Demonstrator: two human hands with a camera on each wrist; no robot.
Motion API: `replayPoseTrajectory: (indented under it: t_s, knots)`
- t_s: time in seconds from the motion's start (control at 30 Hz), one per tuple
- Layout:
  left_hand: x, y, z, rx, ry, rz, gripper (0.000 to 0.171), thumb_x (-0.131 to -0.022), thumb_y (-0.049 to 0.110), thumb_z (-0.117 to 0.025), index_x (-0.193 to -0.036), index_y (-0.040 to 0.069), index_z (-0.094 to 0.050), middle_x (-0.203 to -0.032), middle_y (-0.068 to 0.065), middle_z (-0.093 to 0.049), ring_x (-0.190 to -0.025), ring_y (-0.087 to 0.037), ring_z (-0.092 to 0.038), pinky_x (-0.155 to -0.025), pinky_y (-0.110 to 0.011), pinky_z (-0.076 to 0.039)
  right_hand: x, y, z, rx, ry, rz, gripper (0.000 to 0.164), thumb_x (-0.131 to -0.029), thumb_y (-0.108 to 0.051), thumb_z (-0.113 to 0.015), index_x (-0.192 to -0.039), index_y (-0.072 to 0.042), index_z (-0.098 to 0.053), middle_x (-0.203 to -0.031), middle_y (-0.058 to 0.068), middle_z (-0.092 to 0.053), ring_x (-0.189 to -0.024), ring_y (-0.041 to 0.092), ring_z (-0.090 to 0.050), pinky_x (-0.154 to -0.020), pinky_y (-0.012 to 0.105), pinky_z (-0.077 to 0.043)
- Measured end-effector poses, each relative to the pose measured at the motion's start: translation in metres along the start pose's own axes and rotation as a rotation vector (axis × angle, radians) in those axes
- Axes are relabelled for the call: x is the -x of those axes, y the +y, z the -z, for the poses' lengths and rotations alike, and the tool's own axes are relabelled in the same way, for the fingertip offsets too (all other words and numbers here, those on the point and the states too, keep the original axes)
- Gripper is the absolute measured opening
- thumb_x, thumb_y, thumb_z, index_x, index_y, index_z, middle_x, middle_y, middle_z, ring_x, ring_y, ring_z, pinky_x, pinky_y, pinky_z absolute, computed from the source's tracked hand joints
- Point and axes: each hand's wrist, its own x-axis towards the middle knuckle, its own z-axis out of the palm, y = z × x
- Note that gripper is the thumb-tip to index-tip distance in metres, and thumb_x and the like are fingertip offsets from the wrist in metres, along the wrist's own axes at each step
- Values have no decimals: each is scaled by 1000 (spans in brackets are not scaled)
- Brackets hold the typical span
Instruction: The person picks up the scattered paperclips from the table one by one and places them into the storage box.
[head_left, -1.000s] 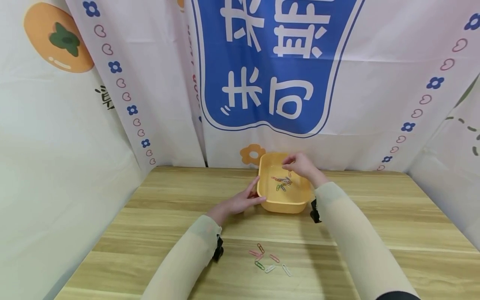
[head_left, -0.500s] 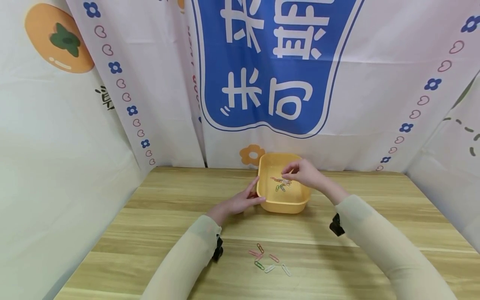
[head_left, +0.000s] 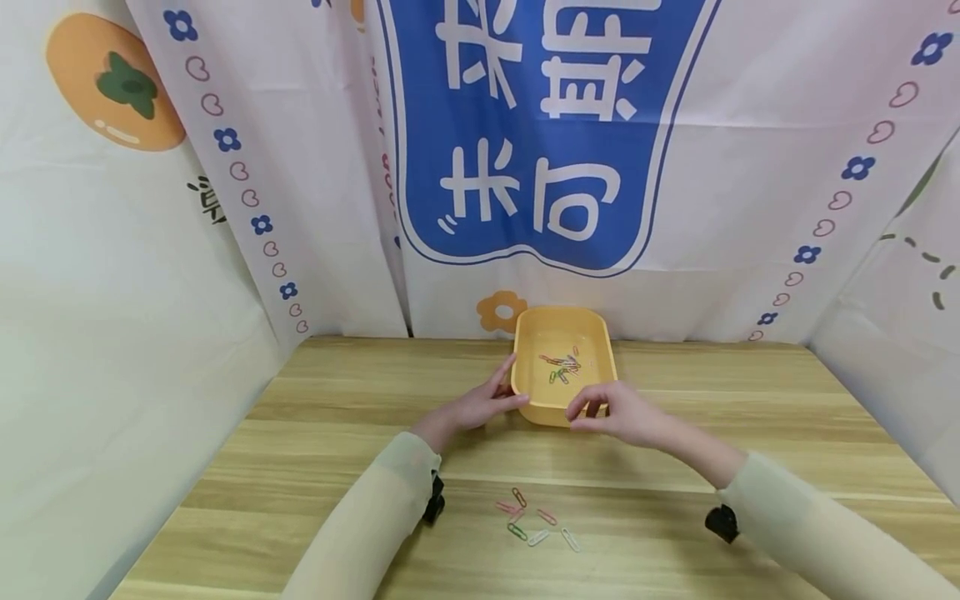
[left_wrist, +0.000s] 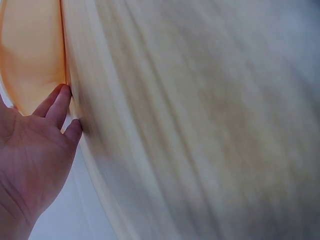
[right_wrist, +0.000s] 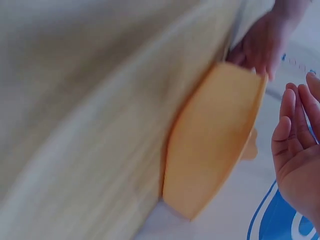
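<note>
A yellow plastic bin [head_left: 542, 414] stands at the back of the table, with several coloured paper clips [head_left: 563, 365] on its floor. My left hand [head_left: 477, 407] steadies its left side, fingers extended along the wall and thumb at the front rim. In the left wrist view the fingertips [left_wrist: 62, 100] press against the bin. My right hand [head_left: 626, 414] hovers at the bin's front right edge, its fingers loosely bent, with nothing seen between them. Nearer on the table lie several paper clips: pink ones [head_left: 547, 517], a green one [head_left: 517, 531], white ones [head_left: 571, 540] and a brownish one [head_left: 519, 497].
The wood-grain table [head_left: 337, 433] meets a printed cloth [head_left: 735, 250] hanging right behind the bin. More cloth [head_left: 135, 333] closes off the left side. A black wrist device [head_left: 722, 523] sits at the right cuff.
My right hand has come out of the bin, toward me. A pink clip now lies apart at the bin's right, where the hand was. My left hand stays put.
</note>
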Motion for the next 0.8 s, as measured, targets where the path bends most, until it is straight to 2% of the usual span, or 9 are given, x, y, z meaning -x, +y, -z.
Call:
replayPoseTrajectory:
  t_s: [0.33,0.47,0.63,0.8]
  knots:
    - [0,-2,1,-7,7,21,85,-98,39,-58,-156,35,4,-149,-17,-40,-136,-28,-38,-111,-47,-25,30,-6,-39,3,-127,66,12,-84,-17,-78,-93,-11,-71,-89,-5,-68,-75,3,-59,-66,27,-50]
    - [-1,-3,0,-8,4,17,85,-98,38,-58,-156,35,4,-149,-17,-40,-136,-27,-38,-112,-46,-25,36,-7,-49,0,-185,58,18,-80,-22,-81,-92,-14,-70,-87,-10,-65,-74,3,-59,-68,26,-51]
    - [-1,-2,0,-13,0,20,84,-98,37,-57,-156,35,4,-149,-17,-39,-136,-27,-37,-112,-45,-25,39,-5,-58,-35,-252,30,22,-76,-25,-84,-89,-16,-68,-81,-12,-61,-69,3,-55,-62,22,-49]
    - [0,0,0,-12,6,23,85,-98,37,-58,-156,35,4,-148,-17,-40,-136,-27,-38,-112,-45,-25,40,-2,-65,-22,-294,70,24,-74,-29,-86,-86,-18,-67,-79,-14,-58,-65,-1,-51,-58,19,-47]
